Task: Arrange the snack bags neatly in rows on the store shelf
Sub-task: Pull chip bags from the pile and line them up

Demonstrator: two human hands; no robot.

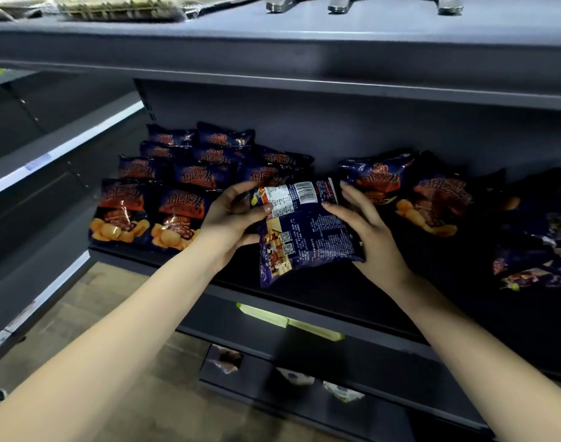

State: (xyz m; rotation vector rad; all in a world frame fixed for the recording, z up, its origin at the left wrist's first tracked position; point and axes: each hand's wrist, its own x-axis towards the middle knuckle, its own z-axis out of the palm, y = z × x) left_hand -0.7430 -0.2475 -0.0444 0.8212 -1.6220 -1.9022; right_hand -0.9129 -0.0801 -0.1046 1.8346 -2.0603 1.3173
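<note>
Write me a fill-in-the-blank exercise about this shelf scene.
The left hand and right hand hold a snack bag whose ____ side, with the barcode, faces the camera.
The tidy rows lie to its ____.
The loose pile lies to its ____.
The tag on the shelf edge is ____.
Missing words: back, left, right, green.

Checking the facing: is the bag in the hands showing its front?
No, the held bag shows its back: a barcode and QR codes face the camera.
</note>
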